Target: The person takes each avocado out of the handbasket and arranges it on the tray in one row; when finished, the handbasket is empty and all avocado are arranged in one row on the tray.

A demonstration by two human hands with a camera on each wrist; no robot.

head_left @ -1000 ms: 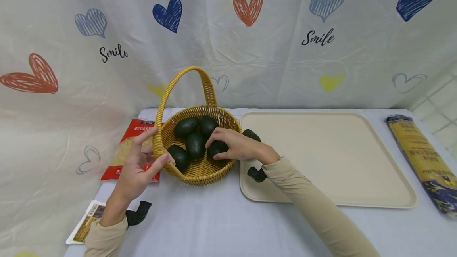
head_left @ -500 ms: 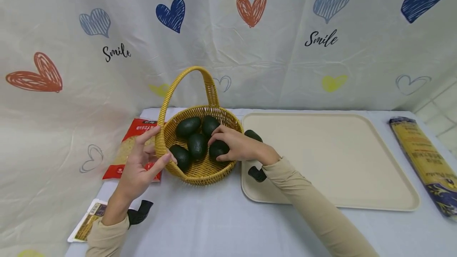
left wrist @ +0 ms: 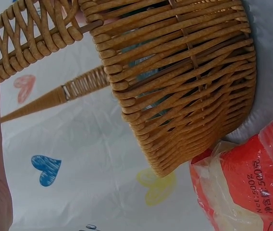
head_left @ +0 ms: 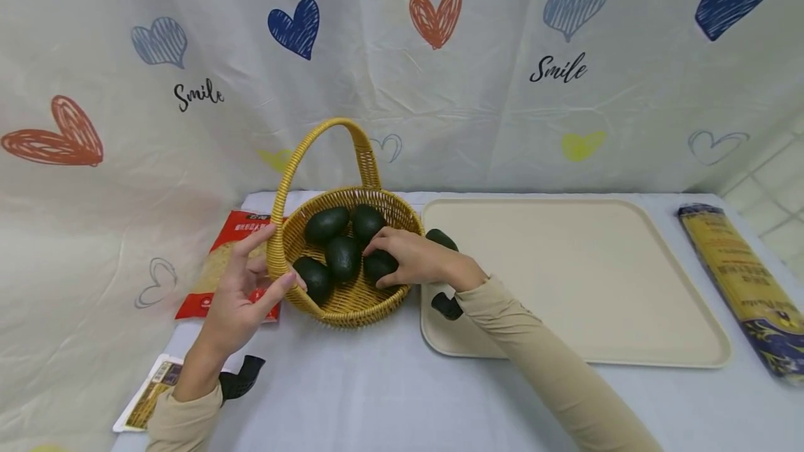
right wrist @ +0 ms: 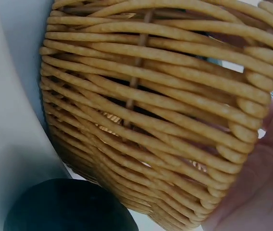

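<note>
A yellow wicker basket [head_left: 352, 316] with a tall arched handle stands left of the middle in the head view. Several dark green avocados [head_left: 343, 259] lie inside it. My left hand [head_left: 241, 298] holds the basket's left side at the foot of the handle, thumb in front and fingers behind. Reaching over the right rim, my right hand [head_left: 411, 257] grips the rightmost avocado [head_left: 379, 267], which its fingers partly cover. The right wrist view shows mostly the woven wall [right wrist: 146, 96], with part of the hand [right wrist: 256, 187] beyond the rim.
A beige tray [head_left: 578, 277] lies right of the basket; one avocado [head_left: 442, 238] sits at its left edge, partly hidden by my right wrist. A red bag [head_left: 216, 264] and a flat packet [head_left: 151, 400] are at the left. A yellow-and-blue package [head_left: 744, 284] lies far right.
The head view has shifted slightly. Both hands keep their places on the basket and the avocado.
</note>
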